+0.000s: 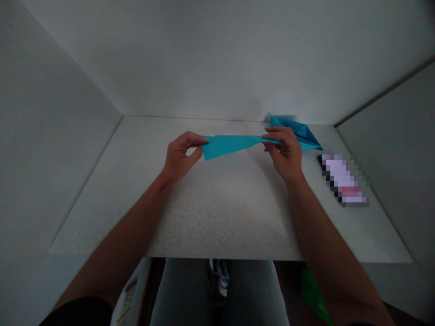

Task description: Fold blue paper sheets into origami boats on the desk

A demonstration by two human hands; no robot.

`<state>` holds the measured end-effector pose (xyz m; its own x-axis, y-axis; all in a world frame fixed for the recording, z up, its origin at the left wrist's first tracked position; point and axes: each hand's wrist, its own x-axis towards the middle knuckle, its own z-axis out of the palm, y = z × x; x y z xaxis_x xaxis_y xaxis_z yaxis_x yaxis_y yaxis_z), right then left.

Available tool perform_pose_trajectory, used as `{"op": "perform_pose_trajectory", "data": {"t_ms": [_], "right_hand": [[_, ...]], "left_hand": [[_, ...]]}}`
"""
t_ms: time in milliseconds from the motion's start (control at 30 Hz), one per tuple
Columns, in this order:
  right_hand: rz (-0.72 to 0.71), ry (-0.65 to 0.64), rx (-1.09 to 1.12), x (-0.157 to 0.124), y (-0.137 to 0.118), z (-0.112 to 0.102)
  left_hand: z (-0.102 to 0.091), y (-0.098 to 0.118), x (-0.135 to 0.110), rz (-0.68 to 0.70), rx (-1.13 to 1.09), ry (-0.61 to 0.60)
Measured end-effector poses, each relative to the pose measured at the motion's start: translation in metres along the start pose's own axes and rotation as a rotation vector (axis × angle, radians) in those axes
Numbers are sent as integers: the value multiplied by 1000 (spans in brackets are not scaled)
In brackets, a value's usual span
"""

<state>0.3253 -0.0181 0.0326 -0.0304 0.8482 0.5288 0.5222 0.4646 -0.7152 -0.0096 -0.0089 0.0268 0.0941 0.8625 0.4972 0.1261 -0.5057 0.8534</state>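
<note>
Two hands, two pieces of blue paper and one phone are at or over the pale surface [210,213]. The first piece, the paper strip [227,146], spans the gap between the hands, over the far half of the surface, about midway between its left and right edges. It is bright turquoise and plain, broad at its left end and tapering to a narrow right end. Its upper edge runs nearly straight, with a small step near the left; its lower edge slants upward to the right.

The left hand [181,156] has its grip pinched on the broad end, thumb below and fingers above. The right hand [287,151] has its grip closed on the narrow end, partly covering it.

The second piece, a folded blue shape [307,136] with pointed corners and darker inner faces, lies behind the right hand, near the far right corner of the surface. The phone [343,179], pixelated, lies near the right edge, closer to the far corner than the near one.
</note>
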Motion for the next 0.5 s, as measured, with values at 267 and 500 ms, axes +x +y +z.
{"op": "perform_pose_trajectory", "data": {"t_ms": [267,500], "right_hand": [[12,-153,96,-2,5,4],[141,-88,-24,-5,17,18]], "left_hand": [[3,-13,0,-140,22,39],[4,-29,-2,-288,30,107]]}}
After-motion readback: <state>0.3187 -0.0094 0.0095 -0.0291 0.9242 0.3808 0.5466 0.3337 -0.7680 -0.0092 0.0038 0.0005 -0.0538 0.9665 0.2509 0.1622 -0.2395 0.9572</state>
